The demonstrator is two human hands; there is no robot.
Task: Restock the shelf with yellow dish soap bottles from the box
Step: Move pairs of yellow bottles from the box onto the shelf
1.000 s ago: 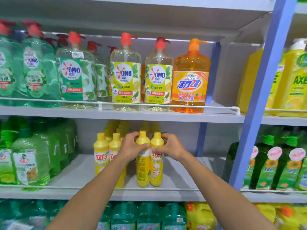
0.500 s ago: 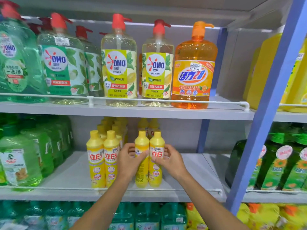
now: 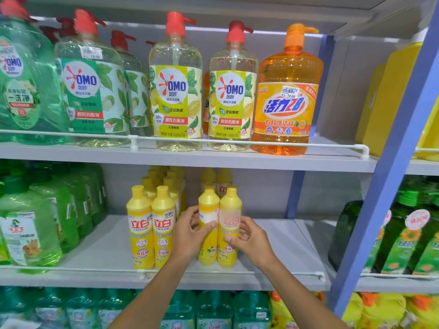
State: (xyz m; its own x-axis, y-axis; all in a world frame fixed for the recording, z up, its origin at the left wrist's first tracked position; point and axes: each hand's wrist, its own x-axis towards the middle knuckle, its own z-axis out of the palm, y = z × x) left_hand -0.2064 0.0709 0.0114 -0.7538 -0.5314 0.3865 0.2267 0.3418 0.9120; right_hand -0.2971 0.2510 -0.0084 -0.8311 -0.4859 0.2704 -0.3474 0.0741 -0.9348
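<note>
**Two bottles gripped at the shelf front**

My left hand (image 3: pixel 190 236) wraps one slim yellow plastic dish soap bottle (image 3: pixel 208 207), thumb across its label, fingers behind. My right hand (image 3: pixel 253 242) curls round the matching yellow bottle (image 3: pixel 231 210) that touches it on the right, thumb on the front. Both stand upright on the grey middle shelf (image 3: pixel 297 245), just behind the white wire rail (image 3: pixel 237 273). Just left of my left hand stands a pair of the same yellow soap bottles (image 3: pixel 140 231), with more rows behind them.
</note>
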